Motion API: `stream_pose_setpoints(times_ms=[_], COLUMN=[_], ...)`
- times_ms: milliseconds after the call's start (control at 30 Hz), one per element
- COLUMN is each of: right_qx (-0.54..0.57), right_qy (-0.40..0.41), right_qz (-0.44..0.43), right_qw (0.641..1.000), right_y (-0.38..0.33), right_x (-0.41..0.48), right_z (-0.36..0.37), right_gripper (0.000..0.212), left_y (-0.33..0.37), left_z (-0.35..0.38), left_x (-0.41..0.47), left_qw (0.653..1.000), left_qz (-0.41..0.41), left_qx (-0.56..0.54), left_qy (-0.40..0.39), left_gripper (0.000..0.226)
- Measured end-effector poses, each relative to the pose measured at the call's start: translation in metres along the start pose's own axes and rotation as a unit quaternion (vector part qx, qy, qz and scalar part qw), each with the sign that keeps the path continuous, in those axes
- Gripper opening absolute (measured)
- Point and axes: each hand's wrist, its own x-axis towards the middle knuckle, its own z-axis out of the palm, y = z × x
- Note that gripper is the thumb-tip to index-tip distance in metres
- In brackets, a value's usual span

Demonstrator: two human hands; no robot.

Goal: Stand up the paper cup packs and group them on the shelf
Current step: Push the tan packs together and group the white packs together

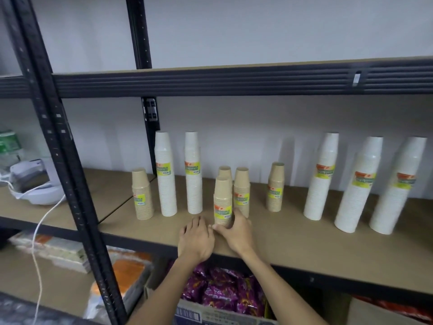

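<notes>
Every paper cup pack on the brown board of the black-framed shelf [293, 233] stands on end. Their long axes are vertical, with the wide rims down on the board and the narrow bases pointing up.

The right hand [236, 228] grasps the front brown pack [222, 198] low down. Its thumb curls against the left of the pack's foot and its fingers wrap round the right side, by the yellow label. This pack stands near the shelf's front edge, just ahead of the rear brown pack [225, 172] and the right brown pack [242, 188]. The three are so close that they seem to touch, though the blur makes that hard to settle.

The left hand [196, 238] lies palm down on the board just left of the held pack, fingers loose and holding nothing.

Further left stand the second white pack [193, 173] and the first white pack [166, 174], both tall, side by side but apart. The end brown pack [142, 194] stands beside them. To the right, the lone brown pack [276, 187] stands by itself. Beyond it three tall white ones form a row: the third white pack [321, 177], the fourth white pack [357, 186] and the fifth white pack [397, 186]. In this wide-angle view their tops lean right.

Below the shelf, a cardboard box [210, 316] holds purple packets [225, 292]. On the neighbouring bay sits a white appliance [30, 186], and a white cable [39, 231] hangs down
</notes>
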Motion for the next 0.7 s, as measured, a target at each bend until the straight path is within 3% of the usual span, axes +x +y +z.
stream_pose_setpoints(times_ms=[167,300,467,700], right_qx=[-0.019,-0.044,-0.038,-0.044], right_qy=[0.021,0.013,0.019,0.023], right_qz=[0.005,0.003,0.012,0.026], right_qw=[1.000,0.999,0.999,0.998], right_y=[0.011,0.012,0.009,0.017], right_x=[0.000,0.005,0.011,0.014], right_z=[-0.001,0.003,0.010,0.012], right_gripper=[0.072,0.057,0.052,0.046], left_y=[0.002,0.002,-0.001,0.000], left_z=[-0.002,0.001,0.004,0.002], left_x=[0.000,0.003,0.004,0.002], left_qw=[0.996,0.997,0.999,0.999], left_qz=[-0.049,-0.050,-0.040,-0.029], left_qx=[-0.042,-0.024,0.002,0.017], left_qy=[0.054,0.049,0.031,0.030], left_gripper=[0.041,0.044,0.054,0.049])
